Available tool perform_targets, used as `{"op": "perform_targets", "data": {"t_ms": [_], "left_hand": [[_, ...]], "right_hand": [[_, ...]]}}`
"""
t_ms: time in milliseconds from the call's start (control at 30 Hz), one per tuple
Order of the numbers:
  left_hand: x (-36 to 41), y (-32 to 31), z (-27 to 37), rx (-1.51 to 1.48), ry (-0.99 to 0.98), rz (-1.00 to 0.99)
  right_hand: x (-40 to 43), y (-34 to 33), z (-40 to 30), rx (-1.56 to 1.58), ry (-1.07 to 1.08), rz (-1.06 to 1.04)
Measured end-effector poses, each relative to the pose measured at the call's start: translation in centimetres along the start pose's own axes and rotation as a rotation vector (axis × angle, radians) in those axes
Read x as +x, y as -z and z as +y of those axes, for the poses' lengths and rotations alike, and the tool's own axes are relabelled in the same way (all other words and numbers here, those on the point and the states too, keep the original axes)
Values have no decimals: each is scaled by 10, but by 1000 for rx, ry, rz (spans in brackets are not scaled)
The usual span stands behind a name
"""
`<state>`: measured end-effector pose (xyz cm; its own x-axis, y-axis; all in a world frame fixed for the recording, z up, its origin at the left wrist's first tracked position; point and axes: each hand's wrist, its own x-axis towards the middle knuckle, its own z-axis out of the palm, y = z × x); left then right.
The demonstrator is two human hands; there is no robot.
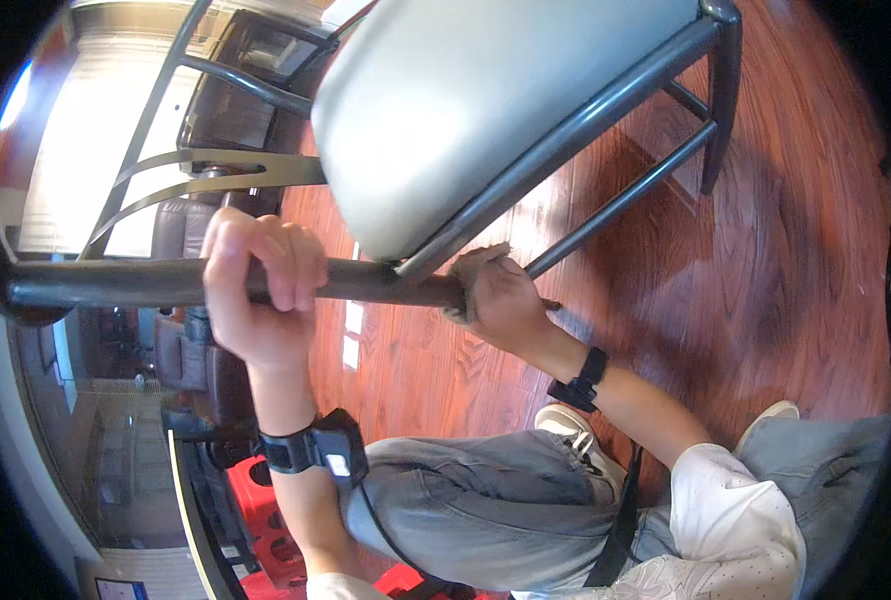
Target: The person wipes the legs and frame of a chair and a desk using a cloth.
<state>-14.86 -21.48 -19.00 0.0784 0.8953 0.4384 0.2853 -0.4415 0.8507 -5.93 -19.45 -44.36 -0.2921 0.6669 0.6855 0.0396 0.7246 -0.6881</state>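
Observation:
A chair with a grey padded seat point(445, 112) and a dark metal frame point(565, 142) stands tilted across the view. My left hand point(265, 292) is curled around a thick dark tube point(130, 282) of the frame, left of the seat's corner. Further along the same tube, just below that corner, my right hand point(502, 300) presses a greyish cloth point(466, 289) around it. Part of the cloth is hidden under my fingers. Curved metal strips point(228, 176) of the chair's back lie above my left hand.
Red-brown wood-look flooring point(790, 247) lies beneath the chair. Dark leather seating point(183, 225) stands at the left, near a bright window with blinds point(78, 150). Red plastic stools point(265, 517) are at the lower left. My bent legs and pale shoes point(580, 442) are below.

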Motion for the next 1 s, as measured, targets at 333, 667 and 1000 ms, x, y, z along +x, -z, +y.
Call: {"op": "perform_targets", "data": {"t_ms": [333, 667, 1000], "left_hand": [[-7, -6, 10, 194, 125, 271], [-47, 64, 101, 706, 385, 44], [14, 122, 135, 616, -261, 990]], "right_hand": [[34, 72, -76, 350, -60, 190], [218, 119, -188, 565, 44, 5], [165, 49, -158, 366, -36, 27]]}}
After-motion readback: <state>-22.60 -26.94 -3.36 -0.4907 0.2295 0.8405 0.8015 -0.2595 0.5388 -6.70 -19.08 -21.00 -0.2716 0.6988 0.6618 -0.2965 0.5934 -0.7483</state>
